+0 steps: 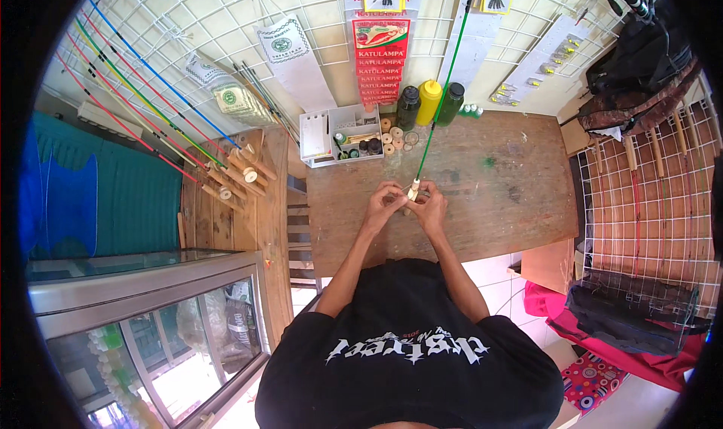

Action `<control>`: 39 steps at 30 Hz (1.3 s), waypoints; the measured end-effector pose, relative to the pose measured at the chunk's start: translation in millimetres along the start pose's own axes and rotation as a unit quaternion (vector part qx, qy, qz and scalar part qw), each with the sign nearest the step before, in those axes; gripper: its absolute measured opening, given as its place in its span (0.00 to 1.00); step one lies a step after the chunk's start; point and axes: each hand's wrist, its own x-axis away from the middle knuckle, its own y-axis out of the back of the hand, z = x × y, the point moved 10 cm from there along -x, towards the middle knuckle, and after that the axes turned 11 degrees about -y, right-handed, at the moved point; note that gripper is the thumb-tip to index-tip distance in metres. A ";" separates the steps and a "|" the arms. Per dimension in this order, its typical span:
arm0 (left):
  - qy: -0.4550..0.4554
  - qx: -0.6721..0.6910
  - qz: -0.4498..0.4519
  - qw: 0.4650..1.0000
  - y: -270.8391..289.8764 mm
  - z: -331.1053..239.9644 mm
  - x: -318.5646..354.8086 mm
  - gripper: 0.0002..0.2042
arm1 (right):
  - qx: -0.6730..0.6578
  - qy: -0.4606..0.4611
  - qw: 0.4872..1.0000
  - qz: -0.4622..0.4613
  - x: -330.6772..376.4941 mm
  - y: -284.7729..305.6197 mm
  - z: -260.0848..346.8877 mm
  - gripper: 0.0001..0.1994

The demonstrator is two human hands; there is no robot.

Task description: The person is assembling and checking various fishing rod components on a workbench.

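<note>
Over the wooden table, a thin green fishing rod point(431, 120) slants away from me, its tip leaving the picture at the top. Its pale handle end point(413, 190) is between my two hands. My left hand point(385, 205) has its fingers curled and pinched against the handle from the left. From the other side, my right hand point(431, 206) grips the same handle with bent fingers. The fingertips of both hands nearly meet there, and the lower end of the handle is partly hidden by them.
Behind the hands stand a yellow squeeze bottle point(429, 101), two dark bottles, cork-like discs point(392, 138) and a grey organizer box point(348, 131). Colourful rods with wooden handles point(239, 174) lean at the left. Packages hang on the white wire grid point(316, 26). A glass-paned frame point(151, 293) is lower left.
</note>
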 end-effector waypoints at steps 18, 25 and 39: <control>-0.119 -0.194 0.117 0.967 -13.0 -14.4 25.3 0.15 | 0.064 -0.005 0.998 -0.004 2.1 -5.7 6.0 0.20; -0.075 -0.153 0.112 0.979 -13.0 -2.7 28.9 0.15 | 0.051 -0.002 0.999 -0.014 -2.3 -7.6 -11.3 0.20; 0.028 0.028 0.061 0.997 -13.3 1.3 43.0 0.16 | 0.016 0.022 1.000 -0.002 2.7 -6.8 -1.8 0.18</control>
